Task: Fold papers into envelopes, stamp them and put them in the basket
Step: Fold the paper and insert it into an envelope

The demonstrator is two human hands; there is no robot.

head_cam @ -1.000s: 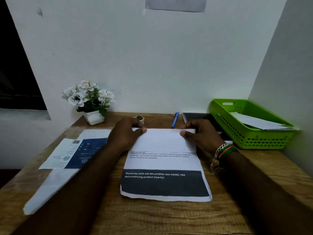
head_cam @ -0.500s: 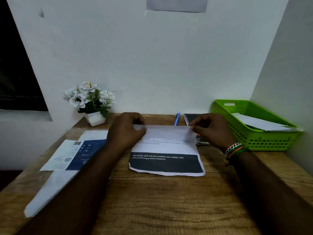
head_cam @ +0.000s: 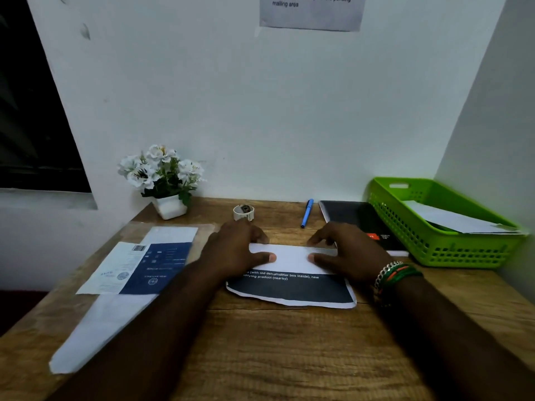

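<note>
A printed paper (head_cam: 292, 287) with a dark band lies on the wooden table (head_cam: 289, 357) in front of me, its white top part folded down over it. My left hand (head_cam: 237, 250) presses the fold's left end, thumb flat on the white flap. My right hand (head_cam: 347, 253), with bracelets at the wrist, presses the right end the same way. A green basket (head_cam: 434, 244) at the far right holds white folded paper (head_cam: 457, 221). A small round white stamp (head_cam: 243, 212) stands behind my left hand.
A blue pen (head_cam: 307, 212) and a black notebook (head_cam: 359, 218) lie at the back right. A potted white flower (head_cam: 165, 180) stands at the back left. Printed sheets (head_cam: 139, 267) and a long white paper (head_cam: 98, 331) lie at the left. A notice (head_cam: 311, 11) hangs on the wall.
The top of the paper has been folded further down toward me. Both hands went from pinching the raised upper edge to pressing the fold flat on the table.
</note>
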